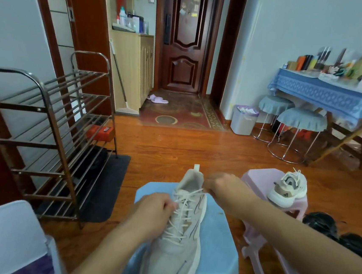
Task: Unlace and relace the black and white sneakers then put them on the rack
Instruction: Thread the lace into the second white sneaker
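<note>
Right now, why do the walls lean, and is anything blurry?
Head view: the wide-angle lens bows the door frame and shoe rack outward; items on the blue-clothed table are smeared; the sneaker and both hands stay fairly sharp; the floor shows soft glare.

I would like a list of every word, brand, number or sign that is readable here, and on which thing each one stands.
No text can be read in this view.
Second sneaker on the pink stool: a dark triangular logo on its side, without letters that can be read.
Orange box on the shoe rack: a white label, too blurred to read.
Books on the table: too small to read.
Door: stickers, too blurred to read.
</note>
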Tool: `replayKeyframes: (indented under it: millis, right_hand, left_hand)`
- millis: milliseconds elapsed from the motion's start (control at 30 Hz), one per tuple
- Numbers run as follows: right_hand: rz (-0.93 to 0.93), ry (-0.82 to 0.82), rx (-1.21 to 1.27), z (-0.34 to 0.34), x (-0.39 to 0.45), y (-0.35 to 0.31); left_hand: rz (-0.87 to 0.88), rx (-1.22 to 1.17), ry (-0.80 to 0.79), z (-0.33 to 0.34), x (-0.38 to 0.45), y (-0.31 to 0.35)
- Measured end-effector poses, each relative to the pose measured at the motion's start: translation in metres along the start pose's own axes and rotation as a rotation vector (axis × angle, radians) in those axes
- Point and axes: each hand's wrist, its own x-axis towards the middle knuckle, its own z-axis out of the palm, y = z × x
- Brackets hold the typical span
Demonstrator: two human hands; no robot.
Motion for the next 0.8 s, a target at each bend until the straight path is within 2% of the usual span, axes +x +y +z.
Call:
replayKeyframes:
  millis: [67,133,233,300,367,433,467,500,567,633,733,767,800]
  right_hand:
    - [0.02,0.052,0.152,0.002,0.007,0.002]
    - [0.055,0.042,0.211,0.001,0.02,0.007]
    - [0.065,-0.265,0.036,-0.007,0.033,0.002]
    - [0.028,-0.403,-0.04,-0.011,0.031,-0.001]
    - [0.03,-0.429,-0.002,-0.019,0.017,-0.002]
    - [0.0,-0.454,0.008,-0.029,-0.006,-0.007]
    - [-0.033,-0.456,0.019,-0.032,-0.02,-0.013]
    - [-0.057,-0.439,0.059,-0.035,-0.033,-0.02]
    - [-0.056,-0.382,0.218,-0.031,-0.057,-0.038]
    - [0.034,-0.295,0.397,-0.023,-0.072,-0.055]
    - [0.249,-0.196,0.935,-0.016,-0.09,-0.059]
    - [0.358,-0.14,1.061,-0.012,-0.096,-0.049]
    - [0.474,-0.077,1.078,-0.007,-0.097,-0.033]
  left_hand:
    - [-0.025,0.069,0.088,0.01,-0.009,0.011]
    - [-0.019,0.153,0.059,0.026,-0.022,0.025]
    - [0.054,0.313,-0.023,0.038,-0.028,0.026]
    - [0.021,0.358,-0.003,0.024,-0.023,0.005]
    - [-0.068,0.47,0.093,0.001,-0.017,-0.02]
    - [-0.118,0.534,0.272,-0.015,-0.02,-0.025]
    - [-0.064,0.487,0.315,-0.016,-0.024,-0.02]
    - [0.038,0.386,0.285,-0.015,-0.028,-0.01]
    - [0.258,0.204,0.084,-0.003,-0.041,0.011]
    - [0.362,0.306,-0.139,0.012,-0.047,0.024]
    - [0.38,0.403,-0.159,0.016,-0.042,0.026]
    - [0.385,0.384,-0.141,0.014,-0.039,0.028]
    - [0.393,0.354,-0.102,0.011,-0.036,0.029]
